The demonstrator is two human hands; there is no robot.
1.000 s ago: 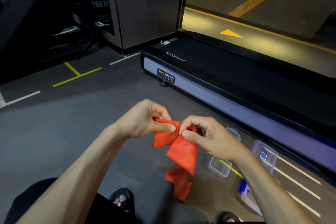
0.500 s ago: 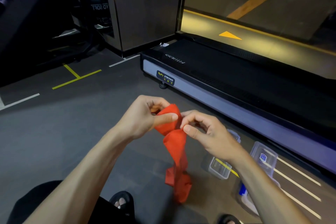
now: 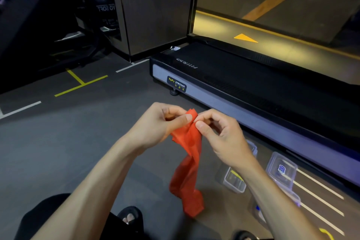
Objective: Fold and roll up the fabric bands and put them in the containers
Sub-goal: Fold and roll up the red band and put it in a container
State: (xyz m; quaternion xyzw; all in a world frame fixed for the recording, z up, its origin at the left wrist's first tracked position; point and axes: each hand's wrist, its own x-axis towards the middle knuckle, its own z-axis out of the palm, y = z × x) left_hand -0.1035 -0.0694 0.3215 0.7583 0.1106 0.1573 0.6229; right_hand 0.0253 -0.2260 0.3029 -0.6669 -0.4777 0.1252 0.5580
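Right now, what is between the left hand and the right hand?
In the head view, the top of the red fabric band lies between the left hand and the right hand; both pinch it.

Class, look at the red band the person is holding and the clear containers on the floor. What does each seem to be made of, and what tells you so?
Red band: probably thin fabric or stretchy latex, matte; it hangs limp and creases where pinched. Clear containers: apparently rigid transparent plastic, glossy; floor lines show through the walls.
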